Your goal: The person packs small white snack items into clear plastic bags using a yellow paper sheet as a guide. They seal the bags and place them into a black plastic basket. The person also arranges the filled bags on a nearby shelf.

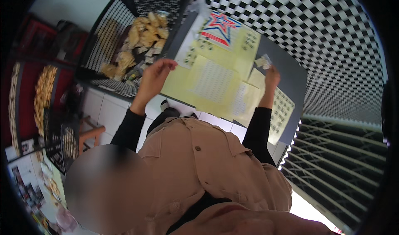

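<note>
My right hand [272,77] pinches a small clear plastic packet [263,62] with pale contents, above the grey tabletop [271,44]. My left hand [156,77] is raised between the black basket and the table, its fingers curled with the tips close together. Whether anything small sits between those fingertips is too blurred to tell. Pale yellow sheets [215,79] overlap across the table between my hands, some bearing rows of small dark printed labels. On the far part lies a white printed piece with a red and blue star [221,29].
A black perforated plastic basket [107,51] stands at the left, holding several packets of yellowish food [148,32]. Black-and-white checkered woven panelling [311,26] rises behind the table. A folding metal gate [339,150] is at the right. A wooden stool [90,132] stands at the lower left.
</note>
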`<state>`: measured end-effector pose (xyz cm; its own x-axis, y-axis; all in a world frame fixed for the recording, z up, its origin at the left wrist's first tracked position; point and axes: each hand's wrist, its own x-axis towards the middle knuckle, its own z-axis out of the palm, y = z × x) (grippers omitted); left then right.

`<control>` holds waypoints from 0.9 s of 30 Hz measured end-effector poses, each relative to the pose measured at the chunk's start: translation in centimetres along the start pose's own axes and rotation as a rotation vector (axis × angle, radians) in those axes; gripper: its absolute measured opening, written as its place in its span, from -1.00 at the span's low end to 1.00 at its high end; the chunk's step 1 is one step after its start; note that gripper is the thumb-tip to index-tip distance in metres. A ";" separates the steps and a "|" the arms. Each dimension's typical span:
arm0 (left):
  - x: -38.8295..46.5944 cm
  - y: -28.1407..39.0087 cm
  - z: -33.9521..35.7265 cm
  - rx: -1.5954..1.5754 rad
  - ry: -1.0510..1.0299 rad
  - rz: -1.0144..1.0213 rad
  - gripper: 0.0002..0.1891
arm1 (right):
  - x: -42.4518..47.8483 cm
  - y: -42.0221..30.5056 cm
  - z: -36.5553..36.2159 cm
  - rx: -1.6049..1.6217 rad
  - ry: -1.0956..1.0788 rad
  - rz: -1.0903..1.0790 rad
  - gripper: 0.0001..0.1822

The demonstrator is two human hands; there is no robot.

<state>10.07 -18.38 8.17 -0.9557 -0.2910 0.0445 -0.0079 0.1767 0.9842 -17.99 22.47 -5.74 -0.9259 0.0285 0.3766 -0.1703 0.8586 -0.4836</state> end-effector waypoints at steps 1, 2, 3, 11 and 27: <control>0.6 -0.2 -1.7 -0.005 0.070 -0.005 -0.81 | -0.1 0.4 0.3 -0.065 -0.028 0.024 -0.65; 0.9 -0.5 -3.9 0.030 0.112 0.010 -0.82 | -0.8 -1.1 0.7 -0.046 0.035 0.086 -0.62; 1.2 -0.4 -5.9 0.145 0.158 -0.008 -0.82 | -1.4 -2.5 0.4 -0.031 0.100 0.151 -0.59; 7.4 -9.9 -17.3 0.708 -0.141 -0.033 -0.76 | -7.1 -11.1 -1.9 0.233 -0.058 0.212 -0.68; 12.0 -33.3 -16.5 1.148 -0.595 -0.554 -0.67 | -15.5 -18.5 -4.3 0.239 -0.110 0.269 -0.78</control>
<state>3.75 -43.22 -21.26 -0.7271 -0.1899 -0.6597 -0.3757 0.9143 0.1509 0.96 8.37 0.75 -0.9767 0.1707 0.1300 0.0225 0.6841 -0.7291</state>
